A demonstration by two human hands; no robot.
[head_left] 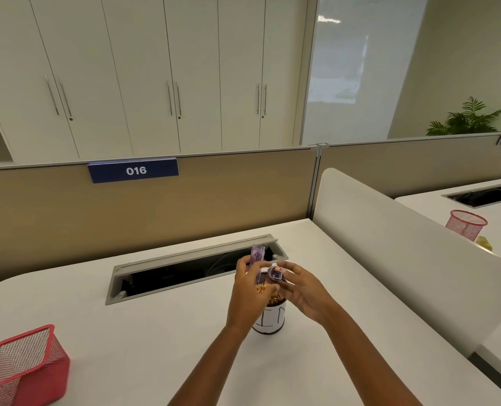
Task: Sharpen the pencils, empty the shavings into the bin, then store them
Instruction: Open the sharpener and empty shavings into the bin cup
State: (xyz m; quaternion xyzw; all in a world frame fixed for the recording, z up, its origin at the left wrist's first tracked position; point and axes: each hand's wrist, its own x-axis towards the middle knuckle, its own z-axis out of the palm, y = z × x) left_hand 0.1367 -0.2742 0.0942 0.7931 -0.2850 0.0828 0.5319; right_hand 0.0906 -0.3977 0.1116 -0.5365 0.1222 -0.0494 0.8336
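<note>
Shavings container (257, 260) pinched in left hand (250, 291); right hand (300, 291) grips sharpener (275, 272) over bin (269, 316).

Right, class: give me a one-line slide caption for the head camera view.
Left hand tips purple sharpener case, spilling shavings into the small bin; right hand holds its cap.

Red wire-mesh holder (23, 364) on matt white desk (155, 332).
</note>
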